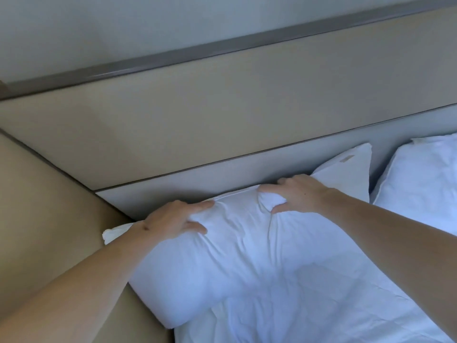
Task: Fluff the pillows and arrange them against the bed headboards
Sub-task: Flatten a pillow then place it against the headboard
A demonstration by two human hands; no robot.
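At the centre of the frame, a white pillow [222, 243] lies with its far edge pushed up to the grey headboard [173, 184], its left corner poking out at the middle left. The left hand [170, 219] is spread over that far-left edge, fingers curled into the fabric; the right hand [294, 191] pinches a bunch of cover near the top edge, thumb and fingers closed on it. Behind it a second pillow [346, 169] leans against the headboard, and a third pillow [420, 174] sits at the right edge. To do this step well (it looks like final seating), I would lift and shake from both top corners, then press the filling evenly outward so the creases running down the middle flatten, and square the edge parallel to the headboard.
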